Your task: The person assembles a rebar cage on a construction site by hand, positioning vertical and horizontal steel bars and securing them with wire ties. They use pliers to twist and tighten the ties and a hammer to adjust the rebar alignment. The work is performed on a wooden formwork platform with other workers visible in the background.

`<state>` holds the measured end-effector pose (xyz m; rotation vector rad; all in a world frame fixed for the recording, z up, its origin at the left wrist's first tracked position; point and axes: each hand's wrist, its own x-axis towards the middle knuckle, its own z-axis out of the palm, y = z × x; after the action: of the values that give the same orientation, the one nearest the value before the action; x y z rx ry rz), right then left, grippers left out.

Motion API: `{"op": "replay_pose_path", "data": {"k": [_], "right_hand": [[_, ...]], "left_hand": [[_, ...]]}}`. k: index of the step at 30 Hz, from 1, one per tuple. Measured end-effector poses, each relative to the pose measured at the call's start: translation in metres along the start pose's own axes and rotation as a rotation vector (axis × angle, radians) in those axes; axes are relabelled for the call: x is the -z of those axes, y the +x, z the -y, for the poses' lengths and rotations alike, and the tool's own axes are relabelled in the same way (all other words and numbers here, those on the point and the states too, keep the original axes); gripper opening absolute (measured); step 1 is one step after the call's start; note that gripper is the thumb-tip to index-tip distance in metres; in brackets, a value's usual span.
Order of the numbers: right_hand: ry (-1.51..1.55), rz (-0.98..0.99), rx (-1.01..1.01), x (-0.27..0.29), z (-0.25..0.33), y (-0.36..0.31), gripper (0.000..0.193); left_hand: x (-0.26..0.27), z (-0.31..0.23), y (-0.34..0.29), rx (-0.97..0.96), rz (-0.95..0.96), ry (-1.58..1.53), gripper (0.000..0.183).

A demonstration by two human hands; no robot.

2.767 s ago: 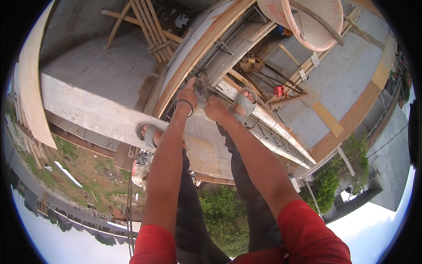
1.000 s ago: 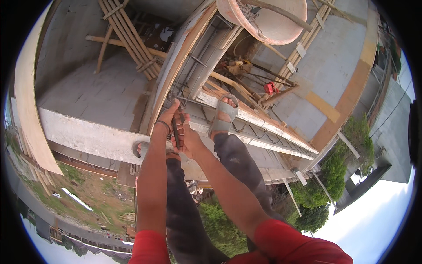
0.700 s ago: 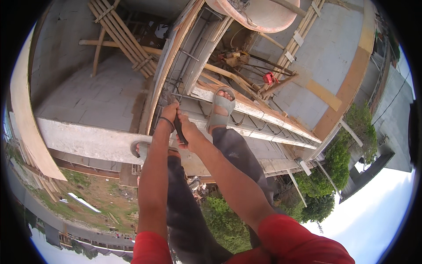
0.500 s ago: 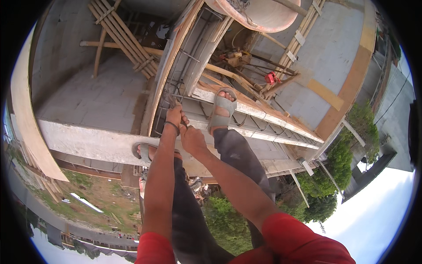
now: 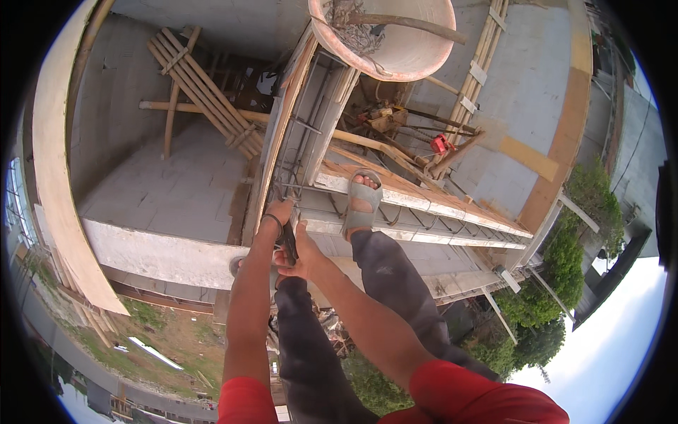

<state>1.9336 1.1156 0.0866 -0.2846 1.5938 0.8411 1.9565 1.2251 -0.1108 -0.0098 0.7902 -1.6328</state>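
Note:
My left hand [image 5: 281, 210] is closed at the lower end of the wooden formwork channel, beside the steel bars [image 5: 300, 126]; what its fingers grip is hidden. Just nearer to me, my right hand [image 5: 305, 253] is curled around a dark-handled tool [image 5: 289, 244] that looks like pincers. Its thumb points up along the handle. The tool's head is mostly hidden by my left hand. My right sandalled foot [image 5: 364, 201] rests on the formwork edge, while my left foot is largely covered by my forearm.
A pale round tub [image 5: 438, 53] holding wire and a wooden stick [image 5: 417, 27] stands ahead. Bamboo poles [image 5: 201, 92] lie at the left. More steel bars run along the formwork beam [image 5: 438, 201] at right. Beyond the concrete ledge [image 5: 162, 251] the ground drops far below.
My right hand has shifted along the tool, whose dark handle now shows. Both hands sit lower in view as the view has tilted, bringing more of the tub into sight.

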Motion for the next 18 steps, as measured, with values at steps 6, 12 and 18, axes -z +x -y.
{"op": "replay_pose_path", "data": {"k": [6,12,18], "right_hand": [[0.396,0.402,-0.059,0.013,-0.011,0.040,0.073],[0.366,0.220,-0.088,0.005,-0.011,0.022,0.075],[0.027,-0.029,0.061,-0.015,-0.013,0.020,0.077]], "left_hand": [[-0.101,-0.002,-0.018,-0.177,-0.840,0.433,0.045],[-0.076,0.006,-0.010,-0.145,-0.774,0.453,0.037],[-0.113,-0.004,-0.003,0.214,-1.133,1.175,0.058]]}}
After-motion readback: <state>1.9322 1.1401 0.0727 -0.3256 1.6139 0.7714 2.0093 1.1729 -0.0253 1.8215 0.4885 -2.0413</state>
